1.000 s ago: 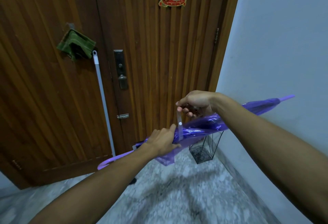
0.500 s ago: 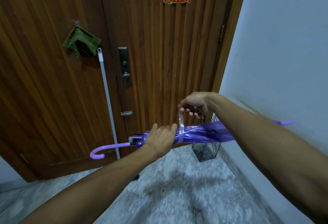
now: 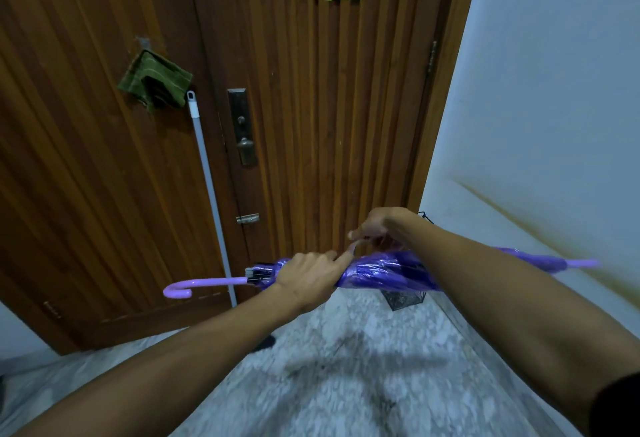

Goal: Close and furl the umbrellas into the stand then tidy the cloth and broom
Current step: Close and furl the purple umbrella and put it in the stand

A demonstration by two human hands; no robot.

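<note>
- The right hand has its fingers pinched together on the thin clear strap, drawing it over the furled canopy; whether the snap has met is too small and blurred to tell.
- The left hand is clamped round the umbrella near the handle end, forefinger stretched toward the strap.
- The umbrella lies level across the doorway, hook handle to the left, tip to the right.
- Likely slip: if the strap escapes the pinch, the slick folds would probably spring loose and need rolling again.
- Likely knock: the tip is near the wall, and swinging it upright could scrape there.
- The handle end sits just in front of the broom leaning on the door; a careless turn might topple it.
- The stand shows below the umbrella in the corner, mostly hidden, hemmed by door and wall.
- Open floor lies toward the person, the best room for turning.
- The cloth hangs on the door, well clear.
</note>
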